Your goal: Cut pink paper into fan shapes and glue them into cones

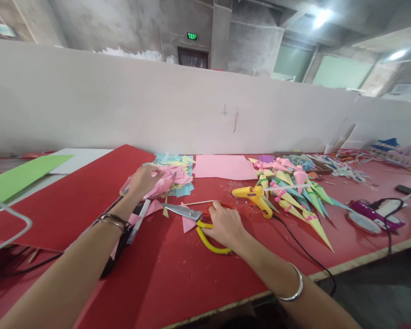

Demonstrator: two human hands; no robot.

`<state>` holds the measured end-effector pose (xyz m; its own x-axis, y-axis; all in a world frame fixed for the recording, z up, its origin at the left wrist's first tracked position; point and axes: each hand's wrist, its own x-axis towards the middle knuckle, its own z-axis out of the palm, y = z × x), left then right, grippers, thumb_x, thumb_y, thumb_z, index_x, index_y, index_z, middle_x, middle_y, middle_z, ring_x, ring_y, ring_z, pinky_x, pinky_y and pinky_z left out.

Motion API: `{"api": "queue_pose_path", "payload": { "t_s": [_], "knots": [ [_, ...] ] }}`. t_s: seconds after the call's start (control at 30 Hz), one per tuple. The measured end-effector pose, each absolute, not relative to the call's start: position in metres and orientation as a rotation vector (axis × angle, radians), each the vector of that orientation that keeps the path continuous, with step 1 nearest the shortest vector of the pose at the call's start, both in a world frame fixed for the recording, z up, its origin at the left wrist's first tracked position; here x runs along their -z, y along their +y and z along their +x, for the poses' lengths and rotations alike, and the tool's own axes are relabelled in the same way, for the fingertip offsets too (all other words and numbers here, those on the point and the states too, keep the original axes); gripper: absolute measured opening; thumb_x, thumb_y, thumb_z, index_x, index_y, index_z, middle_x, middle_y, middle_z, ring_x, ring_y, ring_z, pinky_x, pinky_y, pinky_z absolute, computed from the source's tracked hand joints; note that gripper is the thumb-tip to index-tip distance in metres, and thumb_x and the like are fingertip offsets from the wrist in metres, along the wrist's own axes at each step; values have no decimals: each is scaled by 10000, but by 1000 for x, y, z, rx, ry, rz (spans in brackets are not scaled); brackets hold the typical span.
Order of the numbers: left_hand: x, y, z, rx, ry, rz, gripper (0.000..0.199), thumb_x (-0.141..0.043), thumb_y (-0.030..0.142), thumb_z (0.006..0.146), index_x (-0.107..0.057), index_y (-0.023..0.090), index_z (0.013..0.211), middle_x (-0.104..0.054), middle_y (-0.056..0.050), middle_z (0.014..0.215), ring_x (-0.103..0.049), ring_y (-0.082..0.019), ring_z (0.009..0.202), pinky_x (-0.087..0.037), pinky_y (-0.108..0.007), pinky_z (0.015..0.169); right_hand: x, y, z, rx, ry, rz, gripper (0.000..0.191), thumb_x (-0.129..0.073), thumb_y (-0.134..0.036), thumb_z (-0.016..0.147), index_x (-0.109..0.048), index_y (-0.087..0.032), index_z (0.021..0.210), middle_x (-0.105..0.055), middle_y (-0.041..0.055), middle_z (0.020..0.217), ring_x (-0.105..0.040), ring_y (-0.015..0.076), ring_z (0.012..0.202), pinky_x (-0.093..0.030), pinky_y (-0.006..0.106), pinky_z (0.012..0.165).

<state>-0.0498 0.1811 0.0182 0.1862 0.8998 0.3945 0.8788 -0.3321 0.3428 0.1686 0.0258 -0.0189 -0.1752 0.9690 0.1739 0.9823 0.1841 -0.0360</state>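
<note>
My left hand (141, 183) reaches into a heap of cut paper, its fingers closed on the pink paper pieces (174, 178) on top. Light blue paper pieces (186, 189) lie under the pink ones. My right hand (226, 224) is wrapped round the handles of a pair of scissors (205, 225) with one yellow and one red loop. The scissors lie low over the red table, blades pointing left. A thin wooden stick (199, 202) and a pink paper triangle (188, 223) are beside the blades.
Right of my right hand lies a yellow glue gun (255, 196) with a black cord. Behind it are several paper cones (294, 183). A purple glue gun (376, 217) is farther right. Red card (89, 201) spreads left; pink paper (224, 167) lies against the white partition (140, 105).
</note>
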Motion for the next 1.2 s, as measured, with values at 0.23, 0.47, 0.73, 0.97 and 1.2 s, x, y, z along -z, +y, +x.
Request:
{"api": "queue_pose_path", "payload": {
  "t_s": [0.23,0.47,0.73,0.97,1.2],
  "knots": [
    [-36,136,-53,-983,1825,2391,310,-321,338,800,-590,191,753,-644,-56,864,-578,-197,804,-410,-263,677,19,27,170,93,-2213,-1934,395,-465,-531,789,-578,-162,875,-567,73,919,-634,208,727,-452,290,569],
    [-9,73,-28,-422,1121,2792,308,-346,340,840,-620,224,920,-655,-41,998,-584,-188,908,-429,-302,810,16,28,173,81,-2139,-2018,407,-432,-483,824,-573,-124,953,-581,95,891,-639,233,748,-464,305,584],
    [33,64,-33,-152,1035,2863,493,-357,427,870,-364,237,1325,-388,-77,1390,-392,-250,1244,-335,-394,1011,17,29,169,85,-2163,-2126,419,-443,-426,843,-587,-64,998,-590,161,930,-644,239,766,-483,322,626],
    [31,57,-40,-143,1029,2866,461,-356,423,869,-416,248,1292,-413,-86,1366,-499,-255,1135,-391,-388,959,19,31,170,59,-2140,-2143,427,-457,-433,830,-589,-63,1000,-607,160,916,-649,249,752,-488,334,625],
    [27,60,-36,-123,1045,2808,531,-381,450,850,-350,214,1325,-412,-86,1368,-400,-251,1228,-350,-382,1000,19,30,170,46,-2146,-2152,426,-449,-428,836,-583,-61,1007,-620,173,915,-651,252,758,-484,335,628]
  ]
}}
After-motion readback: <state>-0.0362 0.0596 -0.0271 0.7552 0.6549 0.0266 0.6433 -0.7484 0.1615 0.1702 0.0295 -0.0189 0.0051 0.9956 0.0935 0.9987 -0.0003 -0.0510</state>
